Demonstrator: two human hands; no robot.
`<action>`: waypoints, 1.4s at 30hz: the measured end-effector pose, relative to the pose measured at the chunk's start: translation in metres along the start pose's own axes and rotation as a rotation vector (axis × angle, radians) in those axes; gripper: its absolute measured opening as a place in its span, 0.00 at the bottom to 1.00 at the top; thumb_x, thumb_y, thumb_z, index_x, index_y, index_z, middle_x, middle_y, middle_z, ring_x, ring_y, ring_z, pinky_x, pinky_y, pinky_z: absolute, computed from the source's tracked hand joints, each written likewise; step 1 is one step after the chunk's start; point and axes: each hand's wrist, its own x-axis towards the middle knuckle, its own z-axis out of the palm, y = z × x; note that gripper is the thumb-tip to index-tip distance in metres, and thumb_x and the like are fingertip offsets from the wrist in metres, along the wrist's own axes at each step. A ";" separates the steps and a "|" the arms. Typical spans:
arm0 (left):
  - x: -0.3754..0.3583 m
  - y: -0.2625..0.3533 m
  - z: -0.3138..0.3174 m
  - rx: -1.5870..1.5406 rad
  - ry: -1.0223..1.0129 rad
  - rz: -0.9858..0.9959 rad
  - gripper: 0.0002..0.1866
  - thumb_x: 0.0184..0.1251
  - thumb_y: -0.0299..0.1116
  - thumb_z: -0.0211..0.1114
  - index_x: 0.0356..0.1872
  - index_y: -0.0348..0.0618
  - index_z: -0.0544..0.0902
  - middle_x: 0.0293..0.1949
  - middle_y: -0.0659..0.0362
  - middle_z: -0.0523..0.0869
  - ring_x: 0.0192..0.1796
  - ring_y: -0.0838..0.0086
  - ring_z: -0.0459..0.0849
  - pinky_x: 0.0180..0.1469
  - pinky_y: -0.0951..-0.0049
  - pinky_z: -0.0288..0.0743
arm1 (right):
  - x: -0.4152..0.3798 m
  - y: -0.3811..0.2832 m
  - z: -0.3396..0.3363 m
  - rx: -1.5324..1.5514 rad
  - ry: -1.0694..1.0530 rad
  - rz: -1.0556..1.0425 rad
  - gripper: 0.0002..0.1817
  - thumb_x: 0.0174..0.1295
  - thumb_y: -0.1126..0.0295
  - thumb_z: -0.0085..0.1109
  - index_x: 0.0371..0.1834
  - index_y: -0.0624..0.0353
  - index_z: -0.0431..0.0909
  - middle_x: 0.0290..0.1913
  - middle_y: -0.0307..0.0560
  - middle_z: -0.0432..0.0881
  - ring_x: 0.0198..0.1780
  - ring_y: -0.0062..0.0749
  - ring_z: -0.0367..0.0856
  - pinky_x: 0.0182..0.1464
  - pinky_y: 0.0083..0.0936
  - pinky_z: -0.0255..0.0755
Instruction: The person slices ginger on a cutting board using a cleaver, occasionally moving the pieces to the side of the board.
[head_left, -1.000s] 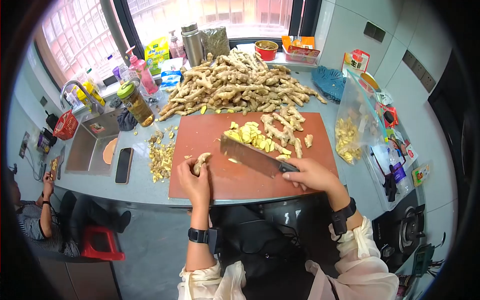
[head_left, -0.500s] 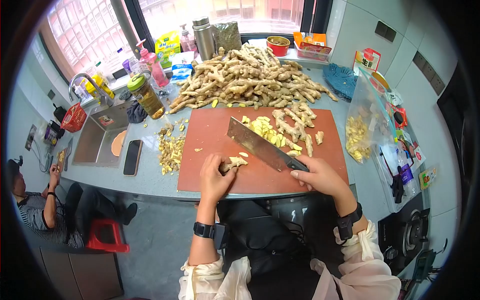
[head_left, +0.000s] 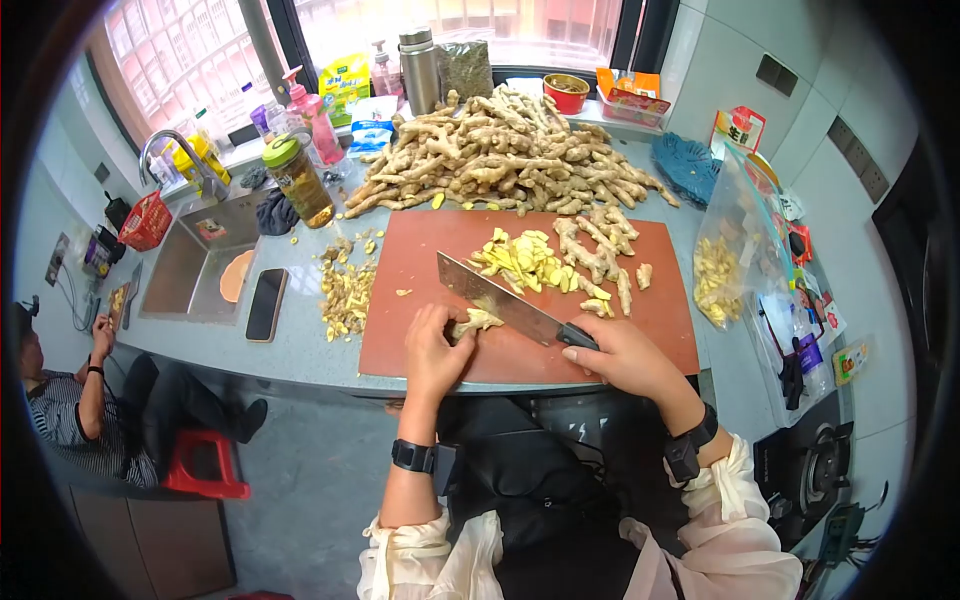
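A ginger piece [head_left: 476, 322] is held on the board [head_left: 405, 290] by the closed fingers of the left hand [head_left: 437, 345]. The knife [head_left: 505, 303] is gripped firmly in the right hand [head_left: 615, 355], its blade perhaps touching the ginger piece, near the slices [head_left: 520, 262].

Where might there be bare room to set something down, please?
The board has bare patches at its back left, between scraps and knife, and at its front right, beside the right hand. The counter is bare in front of the phone. Crowded: behind the board, ginger; to its right, a bag.
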 end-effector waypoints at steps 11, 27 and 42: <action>0.001 -0.004 0.000 -0.077 -0.013 0.034 0.10 0.54 0.23 0.75 0.35 0.38 0.82 0.39 0.54 0.87 0.44 0.58 0.85 0.49 0.61 0.78 | 0.003 -0.016 0.007 -0.410 -0.040 0.004 0.18 0.75 0.57 0.61 0.48 0.64 0.74 0.42 0.65 0.86 0.47 0.65 0.85 0.49 0.54 0.76; 0.001 -0.001 0.000 -0.040 0.008 0.018 0.09 0.55 0.26 0.75 0.32 0.40 0.81 0.35 0.54 0.84 0.42 0.56 0.83 0.46 0.58 0.77 | 0.028 0.004 0.032 -0.180 0.035 -0.036 0.15 0.75 0.59 0.60 0.52 0.60 0.76 0.42 0.61 0.85 0.47 0.60 0.85 0.50 0.48 0.76; 0.002 -0.002 0.001 -0.090 0.012 0.011 0.10 0.54 0.25 0.75 0.31 0.39 0.80 0.34 0.54 0.82 0.41 0.56 0.83 0.46 0.57 0.77 | 0.012 -0.008 0.009 -0.260 -0.011 -0.064 0.18 0.73 0.59 0.63 0.54 0.62 0.77 0.46 0.64 0.86 0.51 0.63 0.85 0.53 0.48 0.78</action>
